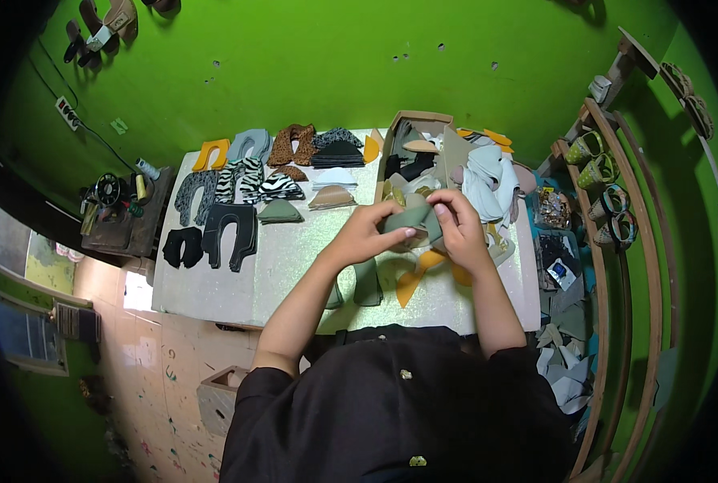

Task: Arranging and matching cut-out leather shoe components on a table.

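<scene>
Arch-shaped stacks point(230, 229): about seven on the desk point(311, 253), well left of my left fingers point(395, 238); apparently grouped by colour so matching pieces stay together.
Half-round stacks point(280, 213): about seven, nearer those fingers, seemingly sorted likewise.
My left fingers: pinched, thumb against one end.
Green piece point(411, 219): one, bent between my fingers, probably raised for handling; layers unclear.
Cardboard box point(425, 117): one, beyond my fingers.
My right fingers point(451, 201): pinching its other end, the green one's.
Pale-blue scraps point(488, 181): beyond, right; too tangled to count.
</scene>
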Tool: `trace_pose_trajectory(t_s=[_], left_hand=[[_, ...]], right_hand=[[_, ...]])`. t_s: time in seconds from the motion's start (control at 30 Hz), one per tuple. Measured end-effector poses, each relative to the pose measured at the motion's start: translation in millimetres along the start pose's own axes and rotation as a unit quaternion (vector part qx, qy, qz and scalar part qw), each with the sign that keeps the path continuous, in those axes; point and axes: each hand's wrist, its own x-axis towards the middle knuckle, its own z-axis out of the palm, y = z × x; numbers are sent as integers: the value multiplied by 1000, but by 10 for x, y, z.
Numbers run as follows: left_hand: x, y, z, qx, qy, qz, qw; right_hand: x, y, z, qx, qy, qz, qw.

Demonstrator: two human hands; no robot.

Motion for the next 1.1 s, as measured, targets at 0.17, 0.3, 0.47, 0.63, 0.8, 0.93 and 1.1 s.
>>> trace_pose_trajectory(t_s=[0.17, 0.3, 0.47, 0.63, 0.8, 0.93, 1.1], left_hand=[[-438, -187, -213, -175, 70, -146, 971], [-792, -512, -323, -136, 105, -235, 957], [-1275, -1073, -168, -2, 154, -285, 946], [-1374, -1338, 70, 19, 227, -297, 927], [-1421, -1537, 236, 125, 297, -326, 889], [-1400, -1514, 310, 137, 355, -314, 870], [-1327, -1497, 345, 136, 361, -321, 865]], right_hand=[[-148, 150, 346, 192, 63, 97, 975], [-414, 415, 612, 87, -103, 97, 986], [-793, 802, 1146, 116, -115, 192, 968], [-891, 1068, 1272, 150, -142, 300, 931], [-802, 1231, 1377, 83, -115, 318, 937], [-784, 1270, 1420, -27, -98, 273, 957], [-754, 1330, 1445, -89, -55, 189, 976]])
